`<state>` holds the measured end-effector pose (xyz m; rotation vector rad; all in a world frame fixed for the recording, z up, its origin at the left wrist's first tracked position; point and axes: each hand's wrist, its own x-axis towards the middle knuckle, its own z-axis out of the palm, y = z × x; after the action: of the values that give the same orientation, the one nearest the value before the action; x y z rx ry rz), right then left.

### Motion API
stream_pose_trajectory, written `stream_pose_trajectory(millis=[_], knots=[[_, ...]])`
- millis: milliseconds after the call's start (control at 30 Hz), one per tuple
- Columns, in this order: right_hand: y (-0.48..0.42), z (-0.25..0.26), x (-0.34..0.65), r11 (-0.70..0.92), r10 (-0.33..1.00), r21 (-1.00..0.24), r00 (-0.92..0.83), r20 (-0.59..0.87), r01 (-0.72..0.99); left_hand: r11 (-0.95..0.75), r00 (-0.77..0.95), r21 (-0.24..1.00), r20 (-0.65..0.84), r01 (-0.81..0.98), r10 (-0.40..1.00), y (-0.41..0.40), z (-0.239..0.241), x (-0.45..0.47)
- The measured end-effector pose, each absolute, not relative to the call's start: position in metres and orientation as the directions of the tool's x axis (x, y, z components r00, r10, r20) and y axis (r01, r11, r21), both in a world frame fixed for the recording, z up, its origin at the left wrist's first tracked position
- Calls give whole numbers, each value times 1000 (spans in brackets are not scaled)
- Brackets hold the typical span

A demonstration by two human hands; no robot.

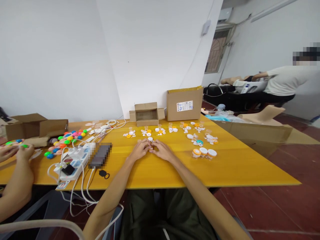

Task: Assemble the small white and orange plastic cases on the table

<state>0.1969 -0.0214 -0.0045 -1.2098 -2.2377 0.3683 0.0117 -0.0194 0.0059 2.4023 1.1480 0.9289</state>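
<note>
My left hand (140, 150) and my right hand (161, 150) meet over the table in front of me, fingers bent and fingertips close together. Between them shows a small white plastic part (150, 139) with dark spots; its exact kind is too small to tell. Just beyond lies a white round lid (149, 134). Small piles of white plastic pieces (160, 132), with orange or white lids and clear cups, form a row behind my hands. To the right stand several closed clear jars (203, 154) with white and orange lids, near a pile with a teal ring (199, 142).
An open small carton (147, 115) and a taller cardboard box (184, 104) stand against the wall. Left are a power strip (75, 163) with cables, a phone (100, 155) and colourful balls (65, 140). Another person's hands (23, 151) work at far left; a person (285, 80) sits at back right.
</note>
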Motion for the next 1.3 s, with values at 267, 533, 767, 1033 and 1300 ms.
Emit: stream_pose_trajectory(millis=[267,533,767,1033,1300], knots=[[-21,-5,197,550,835,-499,-428,346,669,-599,455,561,391,571,800,-20,6,12],[-20,-6,199,546,837,-526,-416,354,652,-617,463,546,408,567,787,-17,5,10],[-18,-8,199,546,838,-561,-404,368,622,-623,465,523,414,582,782,-15,2,9],[-15,-13,199,540,842,-602,-387,376,589,-624,472,531,408,574,782,-14,3,9],[-20,-6,198,546,837,-552,-405,367,630,-626,475,521,408,580,780,-18,8,11]])
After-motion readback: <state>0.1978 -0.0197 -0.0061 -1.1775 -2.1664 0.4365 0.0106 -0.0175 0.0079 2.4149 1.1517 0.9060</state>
